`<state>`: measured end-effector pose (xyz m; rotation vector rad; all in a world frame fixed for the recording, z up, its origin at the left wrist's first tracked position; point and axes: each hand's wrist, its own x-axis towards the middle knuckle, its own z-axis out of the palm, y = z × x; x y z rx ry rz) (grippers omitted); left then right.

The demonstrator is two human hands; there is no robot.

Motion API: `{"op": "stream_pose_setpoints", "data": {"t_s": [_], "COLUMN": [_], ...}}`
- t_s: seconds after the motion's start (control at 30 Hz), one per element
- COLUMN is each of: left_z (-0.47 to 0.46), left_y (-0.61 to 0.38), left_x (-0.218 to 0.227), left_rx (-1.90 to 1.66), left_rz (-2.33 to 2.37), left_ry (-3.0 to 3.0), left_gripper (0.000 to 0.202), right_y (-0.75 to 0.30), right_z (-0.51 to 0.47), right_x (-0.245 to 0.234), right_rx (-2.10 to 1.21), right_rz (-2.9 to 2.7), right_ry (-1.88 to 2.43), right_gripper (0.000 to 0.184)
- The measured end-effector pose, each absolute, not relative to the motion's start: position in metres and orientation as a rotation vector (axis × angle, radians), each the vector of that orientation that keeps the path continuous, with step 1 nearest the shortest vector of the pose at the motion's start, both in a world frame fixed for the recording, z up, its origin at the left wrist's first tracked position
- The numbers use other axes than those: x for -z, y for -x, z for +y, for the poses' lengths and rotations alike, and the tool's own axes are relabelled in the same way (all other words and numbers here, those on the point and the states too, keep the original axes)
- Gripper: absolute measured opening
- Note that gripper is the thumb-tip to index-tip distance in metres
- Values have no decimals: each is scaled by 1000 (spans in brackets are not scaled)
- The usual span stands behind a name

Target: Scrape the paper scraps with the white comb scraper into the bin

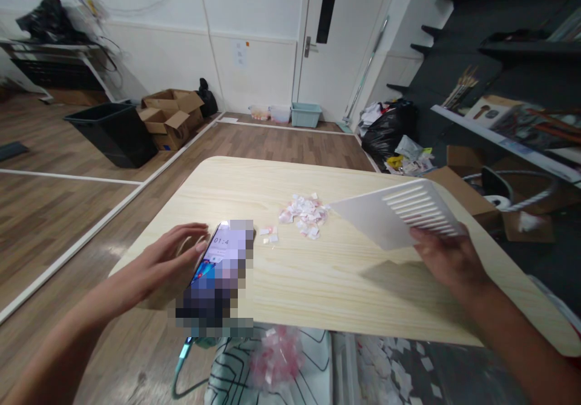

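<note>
While gripping a white panel [385, 223] in the right hand [447, 260], held the left hand [158, 261] beside a phone [222, 249] at the left front of a pale wooden table [295, 287]. Closed the right fingers and thumb firmly on the panel's slatted right end, tilting the piece above the tabletop over a dark shadow [399, 284]. Aimed the opposite corner at a heap of small white and pink pieces [306, 214] near the middle of the table, just beside the heap, leaving any contact unclear. Curved the left fingers loosely and spread the thumb apart from the fingertips, with nothing visible in hold. Set the thumb tip next to the phone's edge, touching or just apart, impossible to tell which. Had a few loose pieces [270, 233] between the lit, partly masked phone and the heap, and a teal cable [179, 368] below the phone. Had a bag of pink and clear material [276, 359] on a patterned cloth [315, 365] below the table's near edge. Faced a white door [340, 69] across the room, with a black bin [118, 138] and open cardboard boxes [175, 105] to the left.
</note>
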<state>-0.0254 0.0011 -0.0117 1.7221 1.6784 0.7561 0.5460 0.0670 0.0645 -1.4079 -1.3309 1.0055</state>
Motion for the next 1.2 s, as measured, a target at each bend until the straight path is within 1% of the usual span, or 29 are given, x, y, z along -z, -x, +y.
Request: {"op": "stream_pose_setpoints", "data": {"t_s": [0.07, 0.1, 0.17, 0.23, 0.33, 0.4, 0.43, 0.47, 0.53, 0.6, 0.67, 0.83, 0.93, 1.03, 1.13, 1.2], "left_z": [28, 45, 85, 127, 179, 204, 215, 223, 236, 245, 248, 242, 235, 231, 227, 226], "left_y": [22, 21, 17, 12, 7, 4, 2, 1, -1, -1, -2, -2, -5, -8, -10, -11], "left_x": [-4, -11, -21, -26, -22, -17, -13, -10, -5, -1, 1, 5, 7, 8, 8, 7], "left_rx": [-715, -706, -640, -603, -588, -566, -555, -543, -512, -473, -430, -325, -256, -193, -156, -142], "left_rz": [1704, 1724, 1757, 1791, 1822, 1840, 1853, 1872, 1914, 1948, 1970, 2000, 2010, 2027, 2042, 2047], "left_ry": [-1752, -1782, -1898, -2009, -2068, -2110, -2128, -2141, -2158, -2169, -2179, -2197, -2193, -2172, -2159, -2154], "left_gripper": [85, 93, 105, 108, 99, 86, 79, 71, 59, 55, 58, 70, 76, 81, 82, 82], "right_y": [-533, -523, -498, -473, -449, -445, -445, -447, -452, -457, -463, -481, -485, -487, -491, -493], "right_z": [72, 74, 77, 79, 83, 86, 89, 91, 96, 99, 102, 108, 110, 111, 111, 110], "right_x": [-72, -76, -85, -89, -90, -87, -85, -84, -82, -80, -79, -80, -75, -61, -46, -42], "right_rx": [-850, -768, -731, -751, -818, -855, -866, -872, -874, -886, -916, -969, -956, -922, -900, -950], "right_rz": [-1479, -1579, -1780, -1927, -2041, -2048, -2048, -2043, -2040, -2053, -2076, -2018, -1946, -1998, -2029, -2000], "right_ry": [1382, 1340, 1210, 1119, 1112, 1100, 1083, 1061, 1014, 979, 957, 1008, 1063, 1033, 979, 977], "right_gripper": [35, 38, 31, 28, 38, 46, 47, 45, 35, 25, 20, 14, 17, 23, 27, 27]}}
